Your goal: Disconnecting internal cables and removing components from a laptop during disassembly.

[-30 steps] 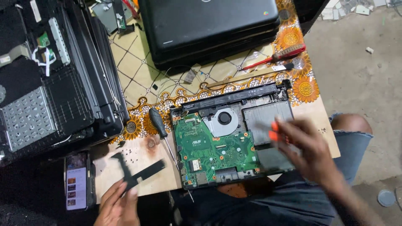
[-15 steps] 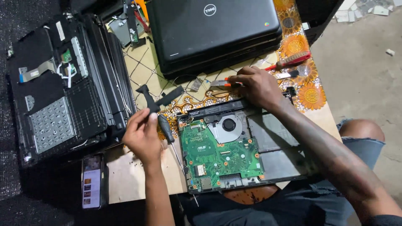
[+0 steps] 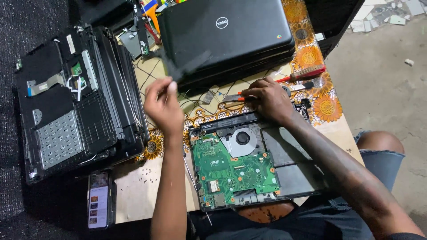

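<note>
Pinching a black strip (image 3: 187, 64), left hand (image 3: 163, 106); right hand (image 3: 267, 100) grips screwdriver (image 3: 233, 98).

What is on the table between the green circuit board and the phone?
In the head view, the left forearm crosses that stretch between the green circuit board and the phone. Small loose screws are scattered on the pale tabletop.

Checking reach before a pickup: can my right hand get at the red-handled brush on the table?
Probably yes: the right hand rests just short of the red-handled brush, and only bare tablecloth lies between.
</note>
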